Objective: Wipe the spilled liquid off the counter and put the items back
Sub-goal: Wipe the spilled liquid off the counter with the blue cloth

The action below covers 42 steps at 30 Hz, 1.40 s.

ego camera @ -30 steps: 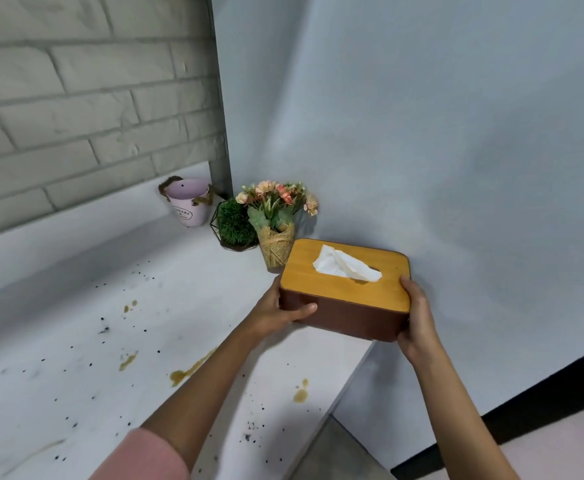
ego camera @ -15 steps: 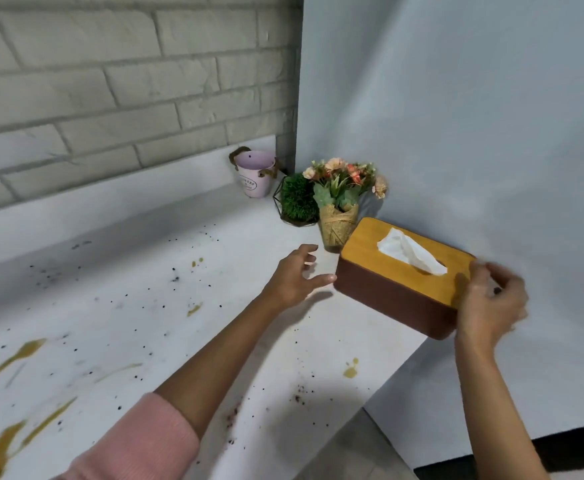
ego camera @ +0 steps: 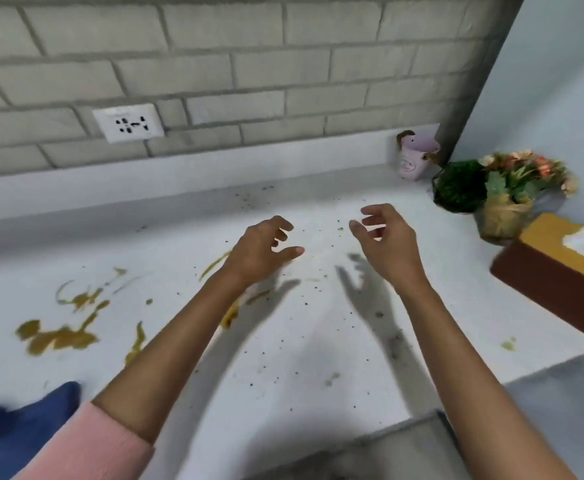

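Yellow-brown spilled liquid (ego camera: 58,336) lies in puddles and streaks on the left part of the white counter (ego camera: 318,341), with dark specks scattered across the middle. My left hand (ego camera: 263,251) and my right hand (ego camera: 386,242) hover over the counter's centre, both empty with fingers spread. A wooden tissue box (ego camera: 557,275) with a white tissue poking out rests at the counter's right end. A blue cloth (ego camera: 13,431) lies at the bottom left, near my pink sleeve.
In the back right corner stand a pink bucket (ego camera: 415,161), a round green plant (ego camera: 458,187) and a flower pot (ego camera: 512,202). A wall socket (ego camera: 128,123) sits in the brick wall. The counter's front edge runs along the bottom right.
Both hands have let go of the tissue box, which now rests at the right end. My view swung left, and both hands moved to the counter's middle.
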{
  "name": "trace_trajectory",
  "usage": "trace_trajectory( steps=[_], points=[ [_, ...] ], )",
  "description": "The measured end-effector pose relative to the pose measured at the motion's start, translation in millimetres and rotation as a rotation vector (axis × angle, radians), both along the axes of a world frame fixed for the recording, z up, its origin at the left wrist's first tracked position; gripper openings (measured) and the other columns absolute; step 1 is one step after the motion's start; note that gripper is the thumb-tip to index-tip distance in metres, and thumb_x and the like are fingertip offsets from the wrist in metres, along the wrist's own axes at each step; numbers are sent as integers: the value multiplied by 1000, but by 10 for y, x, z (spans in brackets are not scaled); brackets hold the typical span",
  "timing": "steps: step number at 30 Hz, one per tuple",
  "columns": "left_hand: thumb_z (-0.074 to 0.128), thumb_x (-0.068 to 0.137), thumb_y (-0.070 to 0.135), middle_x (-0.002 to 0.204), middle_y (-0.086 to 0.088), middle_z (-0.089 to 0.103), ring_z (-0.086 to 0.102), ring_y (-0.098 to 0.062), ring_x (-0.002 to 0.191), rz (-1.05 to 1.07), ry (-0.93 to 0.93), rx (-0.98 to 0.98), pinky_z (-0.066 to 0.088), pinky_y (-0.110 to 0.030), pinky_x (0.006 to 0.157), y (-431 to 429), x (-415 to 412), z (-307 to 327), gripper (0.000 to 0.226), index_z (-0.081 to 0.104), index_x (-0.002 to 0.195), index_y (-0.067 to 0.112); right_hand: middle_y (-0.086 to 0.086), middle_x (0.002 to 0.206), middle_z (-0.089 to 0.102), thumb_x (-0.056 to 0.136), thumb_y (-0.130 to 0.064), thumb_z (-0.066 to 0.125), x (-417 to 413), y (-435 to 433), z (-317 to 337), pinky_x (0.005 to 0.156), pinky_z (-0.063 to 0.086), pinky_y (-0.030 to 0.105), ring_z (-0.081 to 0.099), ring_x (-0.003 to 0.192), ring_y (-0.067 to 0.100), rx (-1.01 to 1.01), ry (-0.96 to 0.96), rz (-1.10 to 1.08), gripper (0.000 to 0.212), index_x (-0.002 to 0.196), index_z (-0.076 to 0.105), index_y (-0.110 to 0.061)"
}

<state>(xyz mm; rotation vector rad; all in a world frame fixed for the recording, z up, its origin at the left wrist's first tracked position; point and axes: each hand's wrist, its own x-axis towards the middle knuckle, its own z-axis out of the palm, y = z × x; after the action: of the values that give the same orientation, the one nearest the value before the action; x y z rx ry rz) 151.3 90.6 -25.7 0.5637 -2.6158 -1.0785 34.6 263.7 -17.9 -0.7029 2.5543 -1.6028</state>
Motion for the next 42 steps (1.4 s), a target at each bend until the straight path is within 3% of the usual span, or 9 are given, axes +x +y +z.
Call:
trace_trajectory(
  steps=[3,8,15,18,21,29,33,38,42],
  points=[
    [71,80,34,109,-4,62,57,-16,91,78,-78,-57,48,-30,87,-512,825,-6,42,58,115,14,3,101,64,87,-27,64,651,-581,-73,61,41,7,55,65,4,41,-55,148,27,111,57,-17],
    [71,79,35,108,-1,61,55,-15,92,189,-185,-59,42,-24,80,-1138,1988,-96,44,58,116,15,4,103,64,88,-29,63,1657,-1266,-297,75,47,26,60,84,16,163,-129,353,31,114,57,-14],
    [73,78,35,110,-2,60,54,-15,94,294,-386,-7,38,-26,81,-1584,3169,-385,43,58,113,16,-8,83,61,88,-30,62,2800,-1768,-696,62,41,17,57,73,3,274,-241,576,29,113,55,-16],
    [74,73,43,113,-4,60,56,-20,100,251,-621,59,45,-32,87,-1725,3547,-460,49,59,111,17,-1,100,58,88,-35,62,3156,-1904,-816,64,38,14,54,80,7,384,-216,687,37,119,52,-17],
    [76,68,48,106,-3,59,60,-23,97,173,-719,165,51,-40,90,-1808,3752,-474,55,55,110,19,2,117,46,86,-36,64,3344,-1984,-834,78,38,21,45,94,10,470,-179,764,47,125,47,-15],
    [77,70,39,68,1,70,66,-15,68,-15,-688,228,49,-23,59,-1858,3689,-442,25,68,78,18,9,100,55,88,-16,63,3452,-1994,-725,56,36,18,49,81,16,522,-150,811,22,105,55,-3],
    [74,68,39,77,4,74,69,-8,68,-156,-540,331,50,-16,53,-1871,3402,-116,13,73,80,33,1,87,56,87,-14,63,3212,-1833,-509,55,38,17,52,75,14,399,-153,689,15,99,59,-6],
    [77,69,44,77,-12,69,64,-19,67,-286,-343,399,50,-30,58,-1723,2685,202,34,69,84,15,1,92,64,87,-19,64,2591,-1439,-99,61,43,14,57,80,13,234,-171,453,15,99,61,-11],
    [78,70,44,81,-15,67,64,-17,73,-385,-218,483,52,-26,59,-1344,1892,330,45,64,90,7,0,91,65,86,-16,63,2038,-910,107,66,45,20,59,82,15,115,-185,277,6,91,60,-15]
  ],
)
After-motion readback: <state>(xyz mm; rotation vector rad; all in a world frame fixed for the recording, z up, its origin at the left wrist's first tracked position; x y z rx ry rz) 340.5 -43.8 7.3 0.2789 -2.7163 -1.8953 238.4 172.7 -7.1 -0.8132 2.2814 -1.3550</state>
